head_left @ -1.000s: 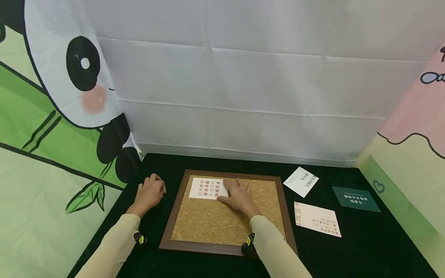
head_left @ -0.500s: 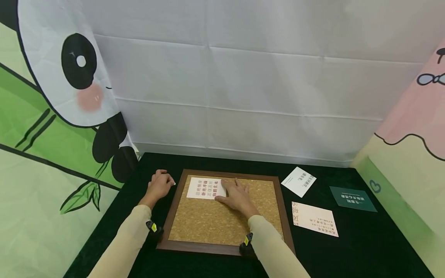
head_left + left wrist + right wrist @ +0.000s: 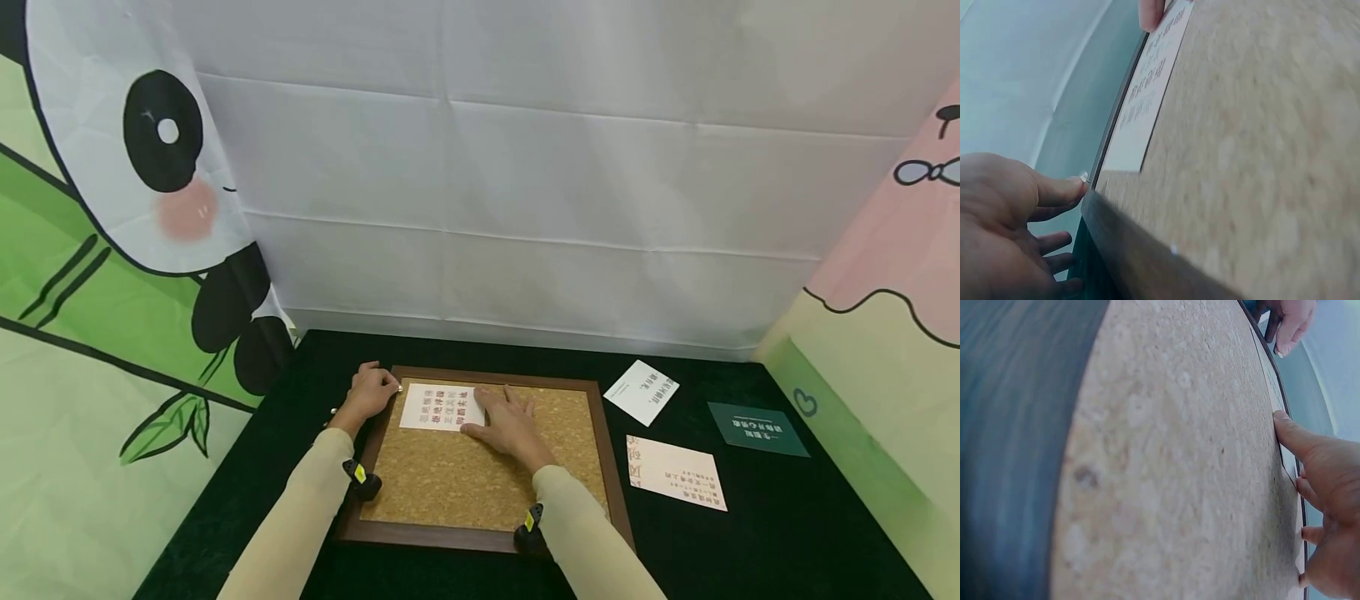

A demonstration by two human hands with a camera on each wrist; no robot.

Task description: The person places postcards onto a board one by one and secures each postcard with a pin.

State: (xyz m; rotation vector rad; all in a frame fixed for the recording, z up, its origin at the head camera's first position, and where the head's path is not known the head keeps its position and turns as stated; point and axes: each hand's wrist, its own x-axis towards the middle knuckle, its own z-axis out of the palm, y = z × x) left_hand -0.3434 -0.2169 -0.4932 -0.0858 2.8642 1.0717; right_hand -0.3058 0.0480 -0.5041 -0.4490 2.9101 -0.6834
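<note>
A white card (image 3: 432, 407) printed with columns of characters lies at the upper left of a cork board (image 3: 480, 492) with a brown wooden frame. My right hand (image 3: 510, 423) rests on the card's right end, fingers spread and thumb at the card's lower edge. At the board's top left corner, my left hand (image 3: 367, 393) pinches a small whitish push pin (image 3: 1083, 177) between thumb and forefinger. Its thin metal point shows in the left wrist view, just beside the card's near corner. The other left fingers are loosely bent beyond the frame.
Right of the board, a white card (image 3: 642, 392), a pinkish card (image 3: 677, 472) and a dark green card (image 3: 758, 429) lie on the dark green tablecloth (image 3: 795, 533). A tiny shiny thing (image 3: 333, 411) lies left of the board, beside my left wrist. A white cloth backdrop (image 3: 555, 183) stands behind.
My left hand has moved right from beside the board to its upper left corner, bringing the push pin near the card. The right hand stays on the card.
</note>
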